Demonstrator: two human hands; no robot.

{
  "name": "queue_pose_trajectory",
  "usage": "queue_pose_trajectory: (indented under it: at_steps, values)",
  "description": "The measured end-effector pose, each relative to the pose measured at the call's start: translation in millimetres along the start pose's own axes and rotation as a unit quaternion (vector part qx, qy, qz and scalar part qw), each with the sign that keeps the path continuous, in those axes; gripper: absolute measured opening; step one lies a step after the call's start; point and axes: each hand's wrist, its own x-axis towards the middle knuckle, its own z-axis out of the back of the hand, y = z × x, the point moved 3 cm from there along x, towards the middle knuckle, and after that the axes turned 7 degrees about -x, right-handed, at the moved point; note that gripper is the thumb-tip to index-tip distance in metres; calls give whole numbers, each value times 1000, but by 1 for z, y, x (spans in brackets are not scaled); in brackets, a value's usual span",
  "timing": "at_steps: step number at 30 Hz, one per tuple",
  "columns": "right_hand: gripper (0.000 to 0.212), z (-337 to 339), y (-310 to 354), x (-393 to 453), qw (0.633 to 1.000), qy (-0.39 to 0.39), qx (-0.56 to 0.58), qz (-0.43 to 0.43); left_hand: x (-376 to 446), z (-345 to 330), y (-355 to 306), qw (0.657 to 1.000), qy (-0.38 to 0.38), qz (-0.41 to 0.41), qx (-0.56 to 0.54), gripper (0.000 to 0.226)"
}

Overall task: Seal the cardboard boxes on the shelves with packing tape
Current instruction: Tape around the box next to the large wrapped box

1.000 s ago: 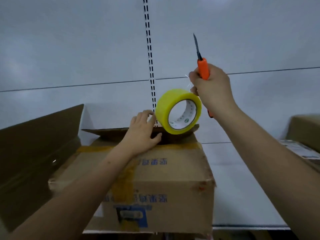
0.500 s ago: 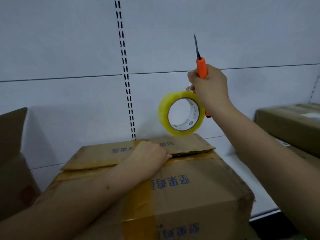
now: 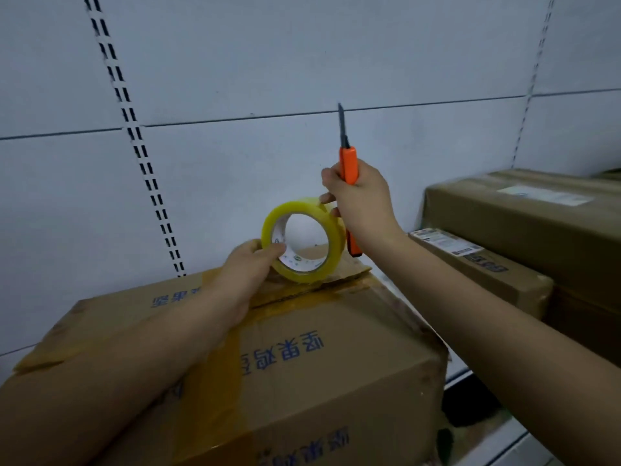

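A brown cardboard box [image 3: 336,351] with blue printing and old yellowish tape fills the lower middle of the view. Over its far top edge stands a yellow roll of packing tape [image 3: 331,230]. My left hand [image 3: 250,264] grips the roll's left rim, thumb inside the core. My right hand [image 3: 361,200] holds an orange utility knife [image 3: 348,163] with its blade pointing up, and its fingertips touch the top right of the roll.
Two more brown boxes are stacked at the right: a large one [image 3: 537,230] on top and a flatter one [image 3: 487,274] with labels below it. A white back panel with slotted uprights [image 3: 134,146] stands behind. The shelf's front edge [image 3: 470,375] shows at lower right.
My left hand left the box flap and took hold of the tape roll. My right hand lowered the roll and knife onto the box's far edge. The camera has turned right.
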Motion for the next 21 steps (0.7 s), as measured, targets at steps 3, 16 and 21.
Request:
queue_pose_trajectory:
  at_steps: [3, 16, 21]
  values:
    - [17, 14, -16, 0, 997, 2, 57, -42, -5, 4, -14, 991, -81, -109, 6, 12]
    - [22, 31, -54, -14, 988, 52, 9, -143, -22, -13, -2, 919, -66, -263, 287, 34]
    - [10, 36, -52, -3, 964, 190, -42, -181, -13, -1, 2, 929, -25, -205, 306, 30]
